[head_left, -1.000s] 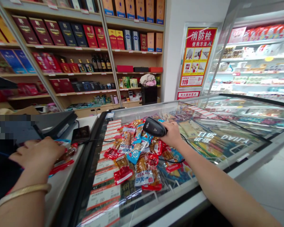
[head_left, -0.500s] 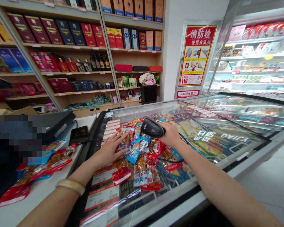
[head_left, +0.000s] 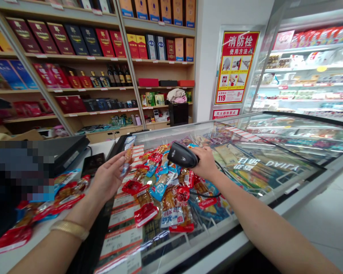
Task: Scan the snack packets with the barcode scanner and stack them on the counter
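Snack packet (head_left: pixel 128 153) sits at the fingertips of your left hand (head_left: pixel 110 176), lightly pinched at its near side, the other fingers loosely bent and the palm partly open. You have its long axis running close to upright in the view, the top leaning slightly right and away from you, over the edge of the glass freezer top (head_left: pixel 194 247). Your right hand (head_left: pixel 206 161) is wrapped round the grip of a black barcode scanner (head_left: pixel 183 155), whose head points left, across to the packet's side. The two are at similar height in the view, with a gap between them, so your left hand is the nearer to the packet. Below and between them spreads a pile of sealed snack packets (head_left: pixel 161 184); more wrapped packets (head_left: pixel 67 194) lie left of your left forearm, on the white counter (head_left: pixel 103 146). You cannot tell which face of the packet meets the scanner.
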Tool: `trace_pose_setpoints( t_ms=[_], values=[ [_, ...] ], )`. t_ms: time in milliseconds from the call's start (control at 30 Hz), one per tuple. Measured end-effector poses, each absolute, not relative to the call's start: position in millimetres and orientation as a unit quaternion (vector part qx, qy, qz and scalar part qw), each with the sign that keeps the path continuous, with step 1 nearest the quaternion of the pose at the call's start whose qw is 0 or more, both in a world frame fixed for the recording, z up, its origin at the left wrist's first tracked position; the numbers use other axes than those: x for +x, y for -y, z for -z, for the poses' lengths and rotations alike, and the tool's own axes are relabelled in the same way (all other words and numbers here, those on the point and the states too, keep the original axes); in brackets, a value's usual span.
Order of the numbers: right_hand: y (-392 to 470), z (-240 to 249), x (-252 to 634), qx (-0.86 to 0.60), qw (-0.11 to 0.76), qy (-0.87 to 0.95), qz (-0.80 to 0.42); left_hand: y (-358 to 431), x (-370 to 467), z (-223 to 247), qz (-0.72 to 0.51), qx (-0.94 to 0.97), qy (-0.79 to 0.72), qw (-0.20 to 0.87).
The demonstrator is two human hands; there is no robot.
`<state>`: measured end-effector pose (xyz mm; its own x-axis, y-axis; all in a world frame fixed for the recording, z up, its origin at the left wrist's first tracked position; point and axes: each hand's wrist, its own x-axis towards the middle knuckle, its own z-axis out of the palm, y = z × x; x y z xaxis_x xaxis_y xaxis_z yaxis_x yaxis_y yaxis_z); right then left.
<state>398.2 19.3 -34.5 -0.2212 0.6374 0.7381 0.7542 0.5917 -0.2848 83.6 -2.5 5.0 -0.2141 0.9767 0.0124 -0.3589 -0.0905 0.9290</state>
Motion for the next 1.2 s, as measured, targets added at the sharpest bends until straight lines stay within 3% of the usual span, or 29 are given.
trace_pose_setpoints(
  t_ms=[100, 233, 867, 1100, 1200],
  values=[
    [-14.0, 31.8, 395.3, -0.403, 0.45, 0.794, 0.071, 6.8, 76.7, -16.9, -0.645, 0.183, -0.34, 0.66],
    [-5.8, 28.2, 390.8, -0.355, 0.454, 0.814, 0.072, 12.0, 73.2, -21.0, -0.623, 0.12, -0.279, 0.72],
    [2.9, 25.3, 385.5, -0.319, 0.452, 0.83, 0.073, 16.6, 78.7, -8.0, -0.489, 0.322, -0.37, 0.721],
    [4.1, 23.8, 384.4, -0.339, 0.44, 0.829, 0.054, 12.9, 82.2, -8.7, -0.52, 0.334, -0.416, 0.667],
    [4.0, 23.4, 384.9, -0.337, 0.44, 0.831, 0.053, 11.4, 78.0, -7.7, -0.537, 0.284, -0.383, 0.696]
  ],
)
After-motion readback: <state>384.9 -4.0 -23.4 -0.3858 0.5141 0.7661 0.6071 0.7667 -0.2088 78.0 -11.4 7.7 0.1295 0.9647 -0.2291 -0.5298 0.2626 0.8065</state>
